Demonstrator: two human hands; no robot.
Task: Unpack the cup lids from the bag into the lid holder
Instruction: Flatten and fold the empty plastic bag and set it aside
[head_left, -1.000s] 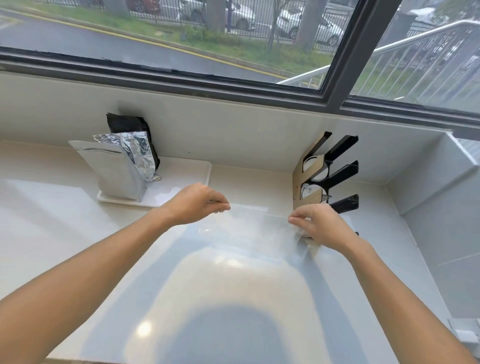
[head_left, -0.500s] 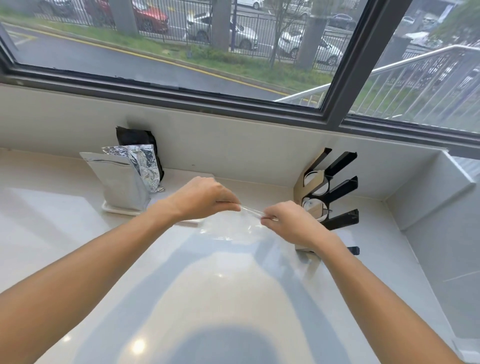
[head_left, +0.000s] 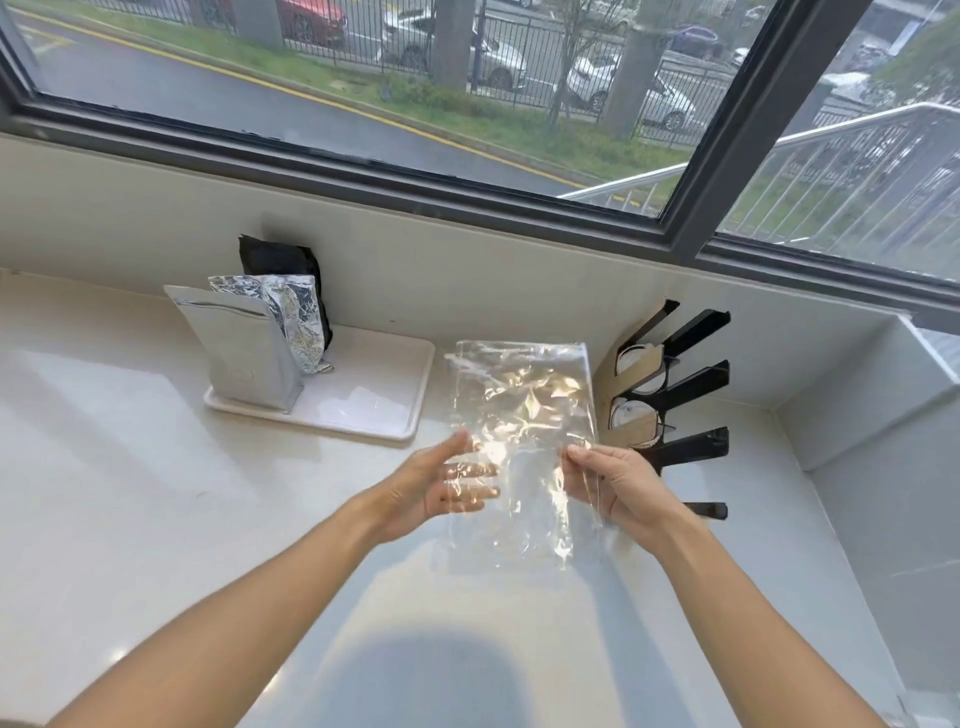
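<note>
Clear bag held upright over the counter — looks empty. Right hand pinches its right edge between thumb and fingertips. Left hand is open, fingers spread flat behind the film, not gripping. Lid holder just beyond the right fingers, white lids in its slots.

Left hand fingers seen only through the crinkled clear bag. Lid holder left edge masked by bag; lids inside mostly covered (count unclear). Black pouch half hidden behind silver pouches. Forearms cut off at bottom edge.
</note>
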